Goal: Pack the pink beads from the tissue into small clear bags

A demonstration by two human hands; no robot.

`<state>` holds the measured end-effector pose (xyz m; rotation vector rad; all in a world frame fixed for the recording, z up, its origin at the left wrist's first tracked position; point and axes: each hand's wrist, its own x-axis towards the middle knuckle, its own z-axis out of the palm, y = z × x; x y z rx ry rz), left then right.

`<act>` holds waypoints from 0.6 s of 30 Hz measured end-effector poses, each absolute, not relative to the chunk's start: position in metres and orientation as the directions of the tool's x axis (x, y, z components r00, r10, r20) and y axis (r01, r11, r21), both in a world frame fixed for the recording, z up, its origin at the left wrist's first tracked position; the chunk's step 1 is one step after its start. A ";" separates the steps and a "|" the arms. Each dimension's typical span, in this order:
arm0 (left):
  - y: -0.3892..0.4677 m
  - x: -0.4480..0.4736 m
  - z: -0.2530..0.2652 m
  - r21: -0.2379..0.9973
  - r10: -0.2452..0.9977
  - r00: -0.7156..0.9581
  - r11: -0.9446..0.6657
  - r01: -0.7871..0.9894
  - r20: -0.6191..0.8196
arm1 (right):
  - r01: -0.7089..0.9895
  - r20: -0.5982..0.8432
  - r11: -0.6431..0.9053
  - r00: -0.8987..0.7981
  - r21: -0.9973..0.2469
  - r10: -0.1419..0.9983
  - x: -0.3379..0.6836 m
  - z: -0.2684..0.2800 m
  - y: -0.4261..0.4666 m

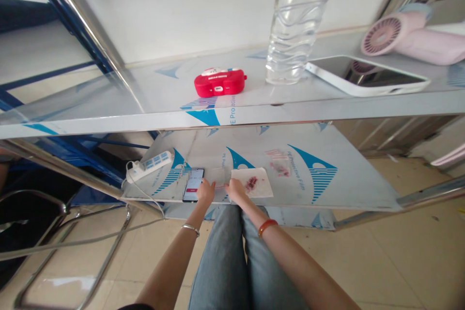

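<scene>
White paper (267, 188), one corner hidden by right hand (237, 190).

Upper shelf (156, 99): red case (220, 85), upright water bottle (295, 34), white phone (366, 75) just beside bottle, pink fan (397, 36) at right. Below, far left: white power strip (156, 164), plug seated.

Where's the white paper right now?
In the head view, the paper lies on the lower shelf by the right hand, right of the phone there.

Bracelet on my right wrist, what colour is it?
The bracelet is orange-red, showing best in the head view.
</scene>
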<state>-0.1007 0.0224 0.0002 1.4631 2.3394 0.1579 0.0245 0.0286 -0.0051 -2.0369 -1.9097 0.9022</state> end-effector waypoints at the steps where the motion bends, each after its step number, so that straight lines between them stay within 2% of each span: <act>1: 0.019 -0.100 0.002 0.292 0.883 -0.398 0.460 0.839 -0.249 | 0.836 -0.273 -0.154 0.006 -0.527 0.962 0.034 -0.004 0.030; 4: 0.003 -0.093 0.002 0.341 0.888 -0.404 0.458 0.821 -0.220 | 0.857 -0.171 -0.203 0.136 -0.473 0.976 0.071 0.000 0.036; 8: -0.032 -0.069 -0.014 0.438 0.919 -0.317 0.391 0.810 -0.235 | 0.898 0.093 -0.233 0.287 -0.373 0.954 0.126 0.002 0.050; 10: -0.049 -0.055 -0.023 0.485 0.937 -0.254 0.343 0.804 -0.240 | 0.919 0.193 -0.230 0.301 -0.320 0.934 0.149 0.000 0.062; 13: -0.063 -0.040 -0.031 0.545 0.953 -0.161 0.280 0.790 -0.257 | 0.958 0.290 -0.168 0.233 -0.231 0.928 0.178 -0.009 0.084; 15: -0.065 -0.036 -0.029 0.590 0.961 -0.097 0.238 0.771 -0.260 | 0.984 0.275 -0.083 0.124 -0.157 0.953 0.193 -0.019 0.098; 18: -0.059 -0.035 -0.023 0.658 0.971 -0.014 0.171 0.733 -0.237 | 0.994 0.114 -0.022 0.034 -0.108 0.993 0.208 -0.037 0.108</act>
